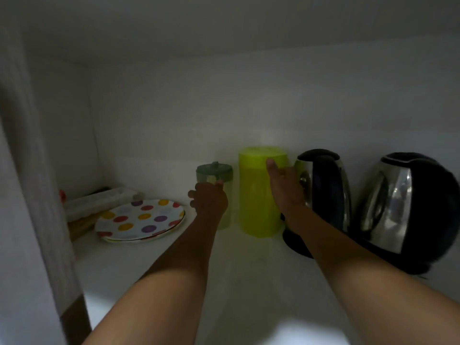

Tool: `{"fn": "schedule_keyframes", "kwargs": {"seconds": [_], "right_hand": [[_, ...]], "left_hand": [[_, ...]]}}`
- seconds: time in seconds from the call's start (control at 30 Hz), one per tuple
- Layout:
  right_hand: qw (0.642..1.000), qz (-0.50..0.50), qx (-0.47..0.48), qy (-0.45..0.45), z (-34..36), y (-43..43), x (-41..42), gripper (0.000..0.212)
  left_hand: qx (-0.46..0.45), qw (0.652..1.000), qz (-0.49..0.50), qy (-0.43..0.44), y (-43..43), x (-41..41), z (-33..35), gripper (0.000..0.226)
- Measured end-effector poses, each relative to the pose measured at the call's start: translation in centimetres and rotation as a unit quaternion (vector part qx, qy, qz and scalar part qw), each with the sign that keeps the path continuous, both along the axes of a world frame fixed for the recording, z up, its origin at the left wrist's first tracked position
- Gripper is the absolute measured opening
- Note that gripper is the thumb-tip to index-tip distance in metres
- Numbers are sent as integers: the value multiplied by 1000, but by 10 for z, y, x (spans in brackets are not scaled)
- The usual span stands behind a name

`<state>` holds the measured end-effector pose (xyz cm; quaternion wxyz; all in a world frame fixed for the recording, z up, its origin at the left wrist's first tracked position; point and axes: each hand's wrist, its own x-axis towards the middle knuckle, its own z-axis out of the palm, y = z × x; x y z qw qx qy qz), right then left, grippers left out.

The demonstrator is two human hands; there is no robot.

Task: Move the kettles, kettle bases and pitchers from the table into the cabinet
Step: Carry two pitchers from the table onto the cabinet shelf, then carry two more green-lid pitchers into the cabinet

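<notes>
Both forearms reach into the cabinet shelf [154,265]: left hand [210,199] grasps the dark-green-lidded pitcher [214,171], right hand [286,188] lies released against the lime pitcher [256,195] beside two kettles [323,190], so letting go and withdrawing seems next.

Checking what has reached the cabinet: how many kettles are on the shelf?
2. One steel kettle stands right of the lime pitcher, behind the right hand; the second kettle is at the far right. Others could sit outside the frame.

Plates [140,220] left; pitchers [257,192] centre; kettles [323,192] right.
</notes>
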<state>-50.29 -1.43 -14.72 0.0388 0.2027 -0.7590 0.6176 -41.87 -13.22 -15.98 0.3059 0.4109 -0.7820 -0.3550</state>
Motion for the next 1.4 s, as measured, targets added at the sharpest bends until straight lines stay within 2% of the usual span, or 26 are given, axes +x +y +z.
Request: {"fn": "schedule_keyframes", "kwargs": {"seconds": [0.07, 0.17, 0.3, 0.37, 0.43, 0.63, 0.8, 0.97, 1.1, 1.23, 1.4], "right_hand": [[999, -14, 26, 30, 0, 14, 9, 67], [992, -28, 82, 91, -4, 42, 32, 60], [962, -37, 216, 162, -17, 83, 76, 55], [951, -45, 248, 180, -23, 103, 105, 52], [947, -46, 261, 180, -24, 117, 138, 52], [954, -8, 231, 191, -21, 132, 261, 55], [947, 73, 221, 220, -22, 120, 397, 55], [932, 187, 217, 222, -41, 87, 578, 53], [901, 287, 231, 231, -59, 54, 730, 56], [853, 396, 237, 243, -80, 27, 869, 55], [781, 496, 262, 273, -112, 1, 1007, 56]], "left_hand": [[-9, 1000, 9, 4, 15, 10, 4, 57], [-77, 997, 6, -7, 44, 34, 6, 51], [-157, 987, -6, -31, 94, 84, 4, 50], [-207, 977, -15, -41, 119, 118, -2, 55], [-249, 967, -23, -38, 142, 157, -8, 59], [-256, 966, -41, -17, 178, 292, -8, 54], [-287, 956, 59, -33, 170, 445, -11, 46], [-259, 943, 162, -134, 161, 649, -28, 60], [-221, 920, 263, -188, 157, 813, -36, 58], [-147, 901, 348, -215, 158, 952, -57, 61], [-65, 859, 449, -239, 158, 1083, -93, 59]]}}
